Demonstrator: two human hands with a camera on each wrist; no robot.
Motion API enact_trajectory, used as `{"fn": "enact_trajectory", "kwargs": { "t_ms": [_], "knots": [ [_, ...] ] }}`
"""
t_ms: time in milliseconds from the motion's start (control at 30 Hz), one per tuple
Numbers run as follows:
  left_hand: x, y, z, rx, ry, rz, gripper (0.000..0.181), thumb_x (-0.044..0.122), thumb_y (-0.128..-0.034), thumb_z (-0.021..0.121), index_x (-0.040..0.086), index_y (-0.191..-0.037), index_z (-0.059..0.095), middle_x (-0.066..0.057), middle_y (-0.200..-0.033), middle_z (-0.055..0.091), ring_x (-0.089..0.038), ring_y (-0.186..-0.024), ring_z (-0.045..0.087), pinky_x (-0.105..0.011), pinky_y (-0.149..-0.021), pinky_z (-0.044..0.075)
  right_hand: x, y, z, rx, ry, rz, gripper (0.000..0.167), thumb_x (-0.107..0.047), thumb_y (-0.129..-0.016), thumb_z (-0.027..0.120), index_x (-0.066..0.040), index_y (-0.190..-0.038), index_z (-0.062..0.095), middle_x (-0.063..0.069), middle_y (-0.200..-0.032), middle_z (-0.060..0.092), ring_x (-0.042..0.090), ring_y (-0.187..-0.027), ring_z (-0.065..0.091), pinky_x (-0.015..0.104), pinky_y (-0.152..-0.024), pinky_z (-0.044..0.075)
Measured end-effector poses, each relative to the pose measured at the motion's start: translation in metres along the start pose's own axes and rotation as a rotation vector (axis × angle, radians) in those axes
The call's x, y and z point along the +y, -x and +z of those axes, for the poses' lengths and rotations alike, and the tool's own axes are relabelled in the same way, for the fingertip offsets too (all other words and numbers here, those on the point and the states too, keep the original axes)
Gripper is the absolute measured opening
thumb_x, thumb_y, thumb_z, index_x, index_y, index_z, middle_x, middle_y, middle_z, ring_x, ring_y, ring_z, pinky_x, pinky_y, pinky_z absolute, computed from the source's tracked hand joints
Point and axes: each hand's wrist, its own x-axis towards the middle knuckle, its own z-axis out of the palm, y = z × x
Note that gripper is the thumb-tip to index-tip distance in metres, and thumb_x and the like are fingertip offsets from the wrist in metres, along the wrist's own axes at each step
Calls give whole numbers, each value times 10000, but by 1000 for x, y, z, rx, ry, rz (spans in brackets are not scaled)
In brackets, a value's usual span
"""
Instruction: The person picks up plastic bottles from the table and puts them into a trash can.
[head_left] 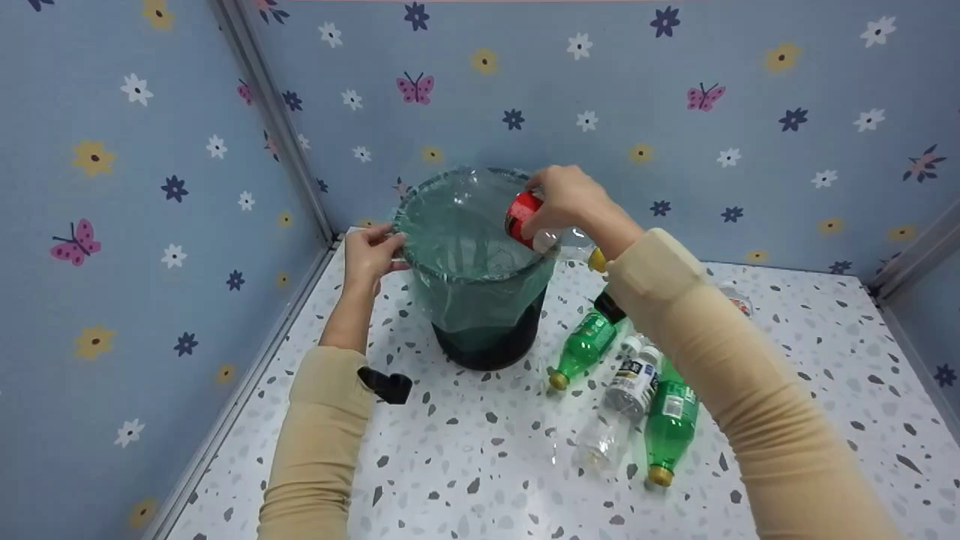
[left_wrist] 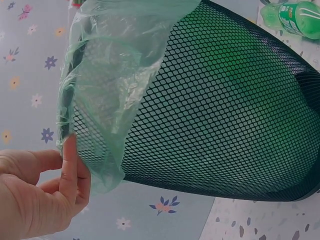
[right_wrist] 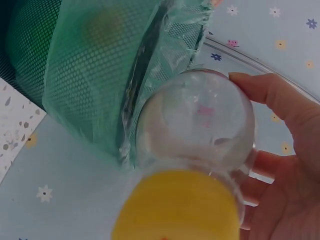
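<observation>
A mesh trash can stands on the speckled surface, lined with a thin green plastic bag folded over its rim. My left hand pinches the rim and bag at the left side; the left wrist view shows thumb and fingers on either side of the edge. My right hand holds a clear plastic bottle with a red label, tilted at the can's right rim. Its base end points into the opening. Its yellow cap faces the right wrist camera. The forearm hides part of the bottle.
Right of the can lie a green bottle, another green bottle, a white-labelled clear bottle and a clear bottle. Past the right forearm lies another clear item. Flowered wall panels stand behind and at the left.
</observation>
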Motion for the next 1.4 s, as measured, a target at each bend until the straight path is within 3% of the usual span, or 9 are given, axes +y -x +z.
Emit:
{"fn": "enact_trajectory", "kwargs": {
  "t_ms": [67, 333, 567, 767, 933, 1067, 1167, 1267, 1400],
  "knots": [
    [-36, -40, -10, 2, 10, 27, 415, 214, -808, 663, 107, -1197, 564, -82, -934, 569, -208, -722, 613, -315, -545, 556, -5, -3, 4, 0, 34, 3, 601, -212, -706, 687, -95, -1262, 491, 90, -1109, 512, 229, -928, 467, 358, -757, 490],
    [90, 97, 37, 75, -154, -47, 401, 47, -878, 545, 3, -1269, 467, -178, -1043, 521, -252, -836, 592, -327, -678, 551, -26, -10, 17, 5, 138, 44, 370, -221, -692, 697, -57, -1003, 582, 74, -933, 543, 224, -816, 488, 353, -694, 481],
    [-13, -9, 2, 26, -1, -8, 431, 229, -787, 682, 194, -1198, 557, -37, -1023, 552, -199, -794, 611, -325, -600, 558, -37, -18, 28, -47, 167, 75, 455, -264, -713, 719, -53, -1072, 536, 94, -1024, 527, 236, -895, 495, 405, -800, 461],
    [-6, -4, 6, 34, -21, -27, 464, 157, -793, 678, 169, -1232, 529, -73, -1038, 547, -233, -827, 611, -347, -619, 557, -44, -19, 35, -41, 165, 36, 647, -328, -741, 718, -32, -1241, 434, 135, -1190, 469, 266, -1021, 493, 431, -880, 442],
    [51, 60, 26, 52, -102, 7, 433, 141, -833, 631, 113, -1249, 510, -92, -999, 528, -183, -775, 602, -280, -612, 555, -45, -15, 34, -3, 140, -16, 364, -300, -796, 667, -46, -1026, 544, 103, -993, 528, 213, -809, 516, 354, -705, 480],
    [15, 20, 13, 69, -129, -8, 445, 132, -862, 591, 69, -1285, 467, -134, -1040, 510, -230, -795, 601, -334, -619, 557, -41, -14, 34, 35, 98, -43, 255, -256, -818, 636, -106, -697, 470, 23, -659, 432, 146, -565, 383, 294, -508, 344],
    [-51, -49, -13, 39, -26, 52, 457, 231, -792, 679, 126, -1218, 548, -88, -981, 554, -231, -738, 617, -347, -532, 553, -36, -12, 34, 65, 54, -59, 333, -248, -821, 632, -128, -608, 406, -14, -564, 328, 118, -499, 295, 276, -462, 293],
    [-6, -4, -1, 28, -30, 5, 440, 191, -821, 648, 122, -1237, 525, -81, -1017, 558, -228, -779, 618, -342, -582, 557, -31, -7, 33, 95, -1, -90, 392, -237, -823, 630, -134, -540, 379, -27, -509, 251, 106, -452, 219, 261, -420, 241],
    [-23, -27, -8, 44, -48, 3, 489, 216, -812, 656, 165, -1269, 491, -68, -1099, 537, -230, -835, 615, -363, -610, 557, -22, 0, 34, 140, -82, -132, 347, -200, -820, 621, -120, -528, 451, -23, -490, 307, 106, -439, 263, 250, -411, 254]
  ]
}}
